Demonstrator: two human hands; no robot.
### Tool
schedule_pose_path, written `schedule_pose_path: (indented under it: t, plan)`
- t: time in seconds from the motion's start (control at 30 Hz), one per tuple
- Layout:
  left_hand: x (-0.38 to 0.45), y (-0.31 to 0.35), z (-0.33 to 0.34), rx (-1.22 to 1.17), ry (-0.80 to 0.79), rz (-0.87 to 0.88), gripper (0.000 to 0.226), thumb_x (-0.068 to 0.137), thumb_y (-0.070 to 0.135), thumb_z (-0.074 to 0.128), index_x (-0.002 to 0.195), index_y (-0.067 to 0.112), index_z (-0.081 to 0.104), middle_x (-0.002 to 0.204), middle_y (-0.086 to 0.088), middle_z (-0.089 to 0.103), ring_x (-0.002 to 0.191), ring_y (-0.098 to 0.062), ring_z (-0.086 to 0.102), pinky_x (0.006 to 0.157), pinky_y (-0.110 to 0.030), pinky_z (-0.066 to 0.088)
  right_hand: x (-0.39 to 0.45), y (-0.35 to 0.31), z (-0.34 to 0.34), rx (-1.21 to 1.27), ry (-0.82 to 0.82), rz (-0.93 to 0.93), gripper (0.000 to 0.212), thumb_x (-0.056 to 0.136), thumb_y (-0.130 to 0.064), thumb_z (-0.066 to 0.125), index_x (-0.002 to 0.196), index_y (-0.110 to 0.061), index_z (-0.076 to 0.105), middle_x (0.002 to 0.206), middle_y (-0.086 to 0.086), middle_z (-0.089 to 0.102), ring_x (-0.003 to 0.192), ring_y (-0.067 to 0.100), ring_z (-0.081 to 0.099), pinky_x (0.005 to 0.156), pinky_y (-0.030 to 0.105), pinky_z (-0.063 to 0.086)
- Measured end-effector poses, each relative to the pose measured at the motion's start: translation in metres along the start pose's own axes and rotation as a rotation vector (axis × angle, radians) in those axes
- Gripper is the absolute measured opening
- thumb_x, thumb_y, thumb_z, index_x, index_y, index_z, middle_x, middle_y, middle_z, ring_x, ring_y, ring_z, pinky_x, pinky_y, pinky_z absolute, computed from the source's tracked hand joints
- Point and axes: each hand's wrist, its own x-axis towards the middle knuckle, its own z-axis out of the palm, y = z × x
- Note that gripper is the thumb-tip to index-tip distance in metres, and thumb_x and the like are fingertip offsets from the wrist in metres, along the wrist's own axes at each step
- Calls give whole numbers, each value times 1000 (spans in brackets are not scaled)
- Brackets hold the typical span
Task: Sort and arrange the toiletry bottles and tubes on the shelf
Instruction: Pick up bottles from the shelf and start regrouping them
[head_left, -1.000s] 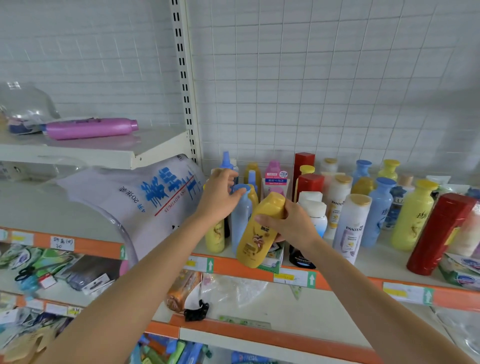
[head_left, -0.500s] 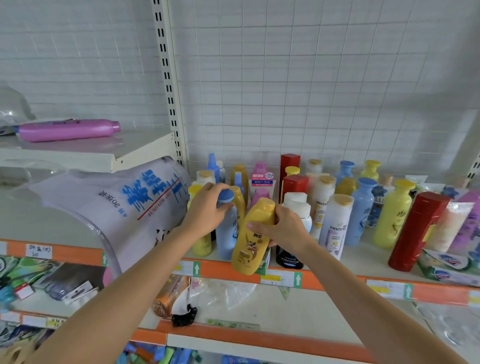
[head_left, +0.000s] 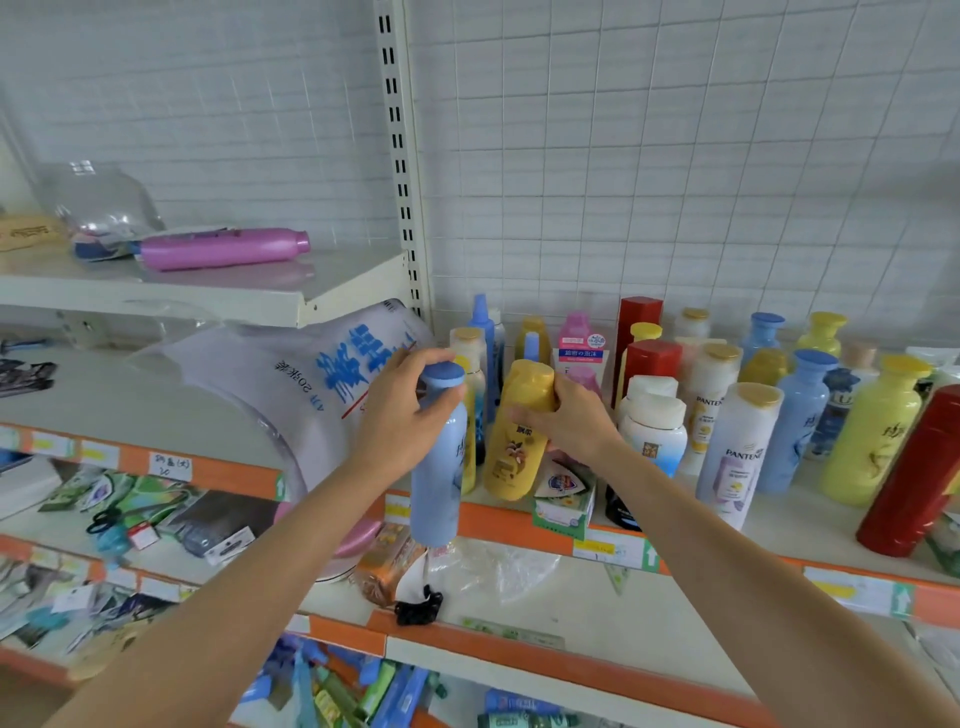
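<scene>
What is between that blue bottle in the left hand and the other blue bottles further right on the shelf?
The left hand holds the blue bottle out past the shelf edge. Between it and the blue bottles on the right stand the yellow bottle gripped by the right hand, white-capped bottles and a Pantene bottle.

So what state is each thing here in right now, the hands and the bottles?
left hand: grips the blue bottle near its cap
blue bottle: upright, lifted out in front of the shelf edge
right hand: grips the yellow bottle
yellow bottle: tilted, cap on
purple bottle: lying on its side on the upper shelf
red bottle: leaning
</scene>
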Motion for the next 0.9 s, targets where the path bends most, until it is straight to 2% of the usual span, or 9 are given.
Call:
schedule_pose_path:
  t: [0.13, 0.2, 0.3, 0.47, 0.57, 0.67, 0.77, 0.83, 0.9]
  plan:
    - [-10, -7, -6, -50, -21, -53, 34, 80, 8, 68, 113, 10, 60, 112, -7, 59, 99, -16, 57, 85, -21, 47, 16, 2, 21, -167, -53, 18, 72, 78, -49, 66, 132, -10, 38, 112, 11, 62, 100, 29, 60, 84, 44, 52]
    - [-14, -9, -6, -91, -39, -85, 34, 79, 8, 70, 111, 12, 61, 111, -3, 60, 101, -15, 58, 88, -24, 48, 20, 6, 27, -208, -78, 32, 77, 79, -48, 65, 137, -10, 31, 115, 14, 60, 102, 31, 58, 86, 45, 51]
    - [-16, -10, -4, -135, -48, -127, 34, 78, 8, 71, 109, 14, 62, 108, 2, 60, 101, -15, 58, 90, -25, 48, 25, 10, 33, -180, -88, 37, 76, 81, -44, 65, 138, -10, 28, 117, 17, 58, 103, 32, 57, 86, 45, 50]
    - [-13, -6, -1, -149, -72, -112, 33, 78, 10, 71, 110, 15, 63, 107, 4, 61, 100, -12, 58, 89, -23, 48, 28, 8, 32, -199, -115, 43, 78, 82, -43, 65, 140, -9, 26, 118, 18, 57, 101, 31, 58, 79, 37, 50]
    - [-9, 0, 3, -177, -83, -86, 32, 78, 11, 71, 108, 16, 63, 106, 5, 62, 99, -9, 59, 87, -19, 48, 24, 12, 24, -190, -116, 28, 65, 81, -40, 66, 131, -10, 38, 115, 13, 60, 102, 27, 59, 75, 30, 46]
    - [-6, 7, 9, -226, -99, -77, 30, 77, 10, 71, 105, 18, 62, 101, 12, 60, 94, -1, 57, 81, -9, 47, 5, 13, 6, -72, -73, -25, 52, 83, -19, 65, 129, -10, 44, 122, 7, 58, 110, 21, 56, 86, 28, 46]
    - [0, 14, 19, -257, -124, -74, 30, 77, 12, 73, 103, 21, 63, 100, 13, 61, 94, -2, 58, 79, -11, 48, -25, 6, -18, 99, -235, -101, 52, 82, -5, 62, 130, -13, 45, 121, 2, 56, 110, 14, 55, 86, 20, 43]
    - [4, 22, 28, -274, -140, -54, 30, 76, 14, 74, 101, 24, 62, 99, 14, 62, 93, -1, 58, 79, -12, 47, -44, 0, -25, 119, -385, -113, 57, 80, -12, 69, 130, -19, 42, 114, -6, 55, 103, 8, 54, 84, 17, 44]
    - [6, 33, 38, -315, -153, -29, 29, 75, 13, 74, 100, 24, 64, 96, 17, 62, 90, 0, 59, 79, -10, 47, -56, -2, -23, 90, -375, -120, 63, 76, -25, 75, 127, -25, 39, 100, -14, 53, 89, 2, 52, 76, 15, 43]
